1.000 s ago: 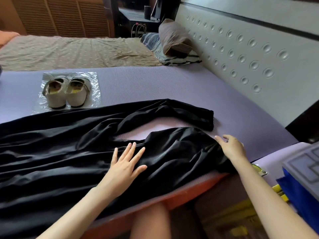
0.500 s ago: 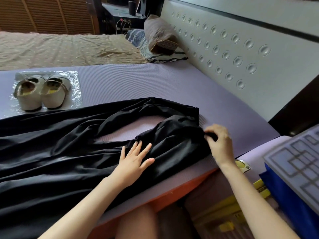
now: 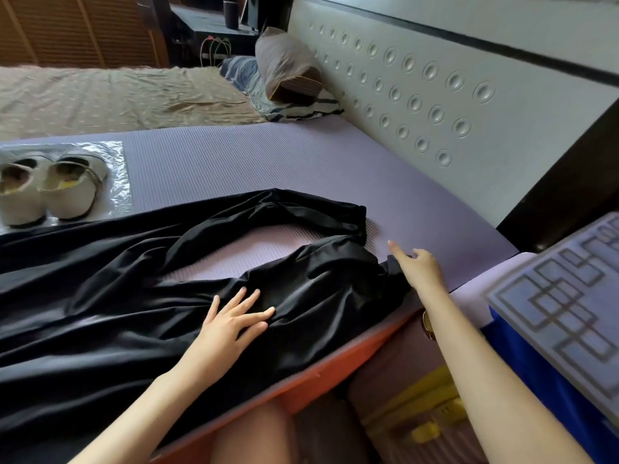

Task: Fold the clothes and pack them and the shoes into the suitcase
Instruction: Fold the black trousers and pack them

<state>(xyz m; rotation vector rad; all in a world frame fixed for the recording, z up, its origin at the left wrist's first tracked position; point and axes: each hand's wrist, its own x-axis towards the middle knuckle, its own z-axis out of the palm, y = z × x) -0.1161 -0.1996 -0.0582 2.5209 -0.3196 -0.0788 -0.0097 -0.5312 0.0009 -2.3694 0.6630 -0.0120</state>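
One view only, the head camera, so here goes. Black garment (image 3: pixel 117 296) is spread across the purple mat (image 3: pixel 268 155) on the bed, two leg-like tubes running off to the right, and its near side droops over the orange bed edge (image 3: pixel 335 370).

Left hand (image 3: pixel 231 324) lies flat on the cloth with fingers spread, pinning it and gripping nothing. Right hand (image 3: pixel 418 269) sits at the hem end with the forefinger stuck straight out. The other fingers are hidden against the black, so I honestly can't tell if it has a pinch of hem.

Handling guess: thin, shiny and slippery, it weighs next to nothing, flops wherever it likes and creases easily. I'd take it by the hem corners or the waistband, never mid-panel, and keep one palm down as an anchor or it will slide off the edge.

Room: loads of bare mat beyond the cloth toward the padded headboard (image 3: pixel 435 112). Shoes (image 3: pixel 50 189) sit on a plastic sheet (image 3: pixel 117 169) far left, just beside the cloth's far edge, so I'd fold away from them. On the right there's a blue case (image 3: pixel 536 380) with a patterned top, probably the suitcase, close to my right forearm. Watch the elbow there.
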